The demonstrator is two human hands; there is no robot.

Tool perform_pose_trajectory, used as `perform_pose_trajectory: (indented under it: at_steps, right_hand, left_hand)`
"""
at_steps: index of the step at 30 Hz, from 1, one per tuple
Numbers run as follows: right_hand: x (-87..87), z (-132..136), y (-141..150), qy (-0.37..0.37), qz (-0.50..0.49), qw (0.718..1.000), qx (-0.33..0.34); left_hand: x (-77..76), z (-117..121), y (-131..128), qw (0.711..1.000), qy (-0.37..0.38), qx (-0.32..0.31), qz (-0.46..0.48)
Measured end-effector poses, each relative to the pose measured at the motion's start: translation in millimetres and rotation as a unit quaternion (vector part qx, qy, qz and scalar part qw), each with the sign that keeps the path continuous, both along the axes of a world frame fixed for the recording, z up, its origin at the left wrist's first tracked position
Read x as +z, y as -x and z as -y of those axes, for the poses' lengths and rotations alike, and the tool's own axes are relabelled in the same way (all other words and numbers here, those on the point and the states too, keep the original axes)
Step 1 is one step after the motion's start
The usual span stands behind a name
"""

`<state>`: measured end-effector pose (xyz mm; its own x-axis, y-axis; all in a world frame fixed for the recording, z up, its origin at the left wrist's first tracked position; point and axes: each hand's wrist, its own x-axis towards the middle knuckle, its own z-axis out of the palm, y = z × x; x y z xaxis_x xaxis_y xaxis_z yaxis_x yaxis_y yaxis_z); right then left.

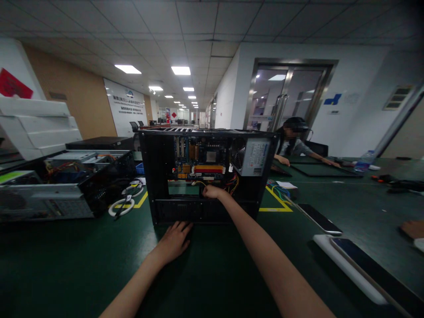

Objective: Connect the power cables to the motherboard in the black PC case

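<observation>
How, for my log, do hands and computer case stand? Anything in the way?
Right hand at open side of computer case, grip unclear. Left hand on tabletop at case's lower edge. Case upright. Cables near right hand, possibly in the way.

Dim fg, bright ceiling lights (180, 70) in bkgd, faint glare on tabletop (145, 240), UR corner dark, edges stretched

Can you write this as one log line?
left hand: palm down on flat green tabletop | right hand: at open boxy black metal computer case | right grip: unclear
</observation>
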<state>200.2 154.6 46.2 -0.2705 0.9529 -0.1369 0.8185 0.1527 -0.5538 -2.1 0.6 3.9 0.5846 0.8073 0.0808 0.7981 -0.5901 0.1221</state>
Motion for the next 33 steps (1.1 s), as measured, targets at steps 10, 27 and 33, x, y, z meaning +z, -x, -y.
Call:
perform_pose_trajectory:
  at_steps: [10, 27, 33]
  right_hand:
    - [-6.9, -10.3, -0.1, 0.088, 0.063, 0.992, 0.062]
    - [0.9, -2.7, -0.5, 0.169, 0.089, 0.981, 0.032]
    - [-1.1, -4.7, 0.4, 0.161, 0.084, 0.983, 0.009]
  left_hand:
    - [1.6, 1.6, -0.2, 1.000, 0.000, 0.002, 0.001]
    - [3.4, 2.0, -2.2, 1.000, 0.008, 0.002, 0.001]
    - [-0.6, 0.5, -1.3, 1.000, 0.004, 0.001, 0.005]
